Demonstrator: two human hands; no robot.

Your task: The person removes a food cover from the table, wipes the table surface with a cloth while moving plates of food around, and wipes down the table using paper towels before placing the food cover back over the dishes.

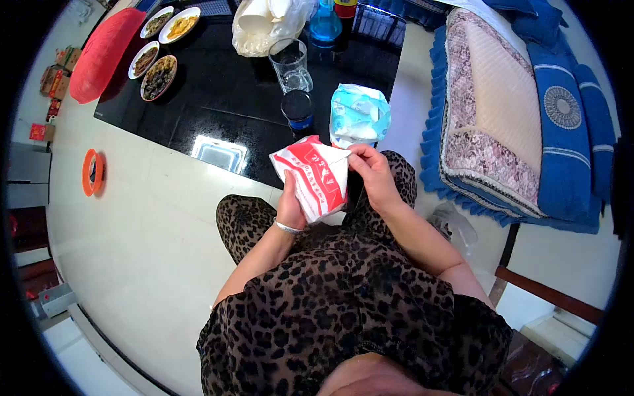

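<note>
My left hand [290,206] is wrapped round the lower left side of a red-and-white packet of napkins [310,175], its printed face turned up. At the packet's upper right corner, my right hand [373,173] pinches a white pointed tip between thumb and forefinger. The packet is held over my lap, by the near edge of the black table [218,122]. Just beyond my right hand lies a blue-and-white soft pack [360,113]. A dark-lidded jar [297,109] and a clear glass pitcher [288,65] stand past the packet.
Several plates of food, one a dark dish [158,78], sit at the table's far left beside a red cover [105,56]. A plastic bag with white cups [261,23] and a blue bottle [325,23] are at the back. A sofa [495,112] is right; an orange basin [93,173] stands left.
</note>
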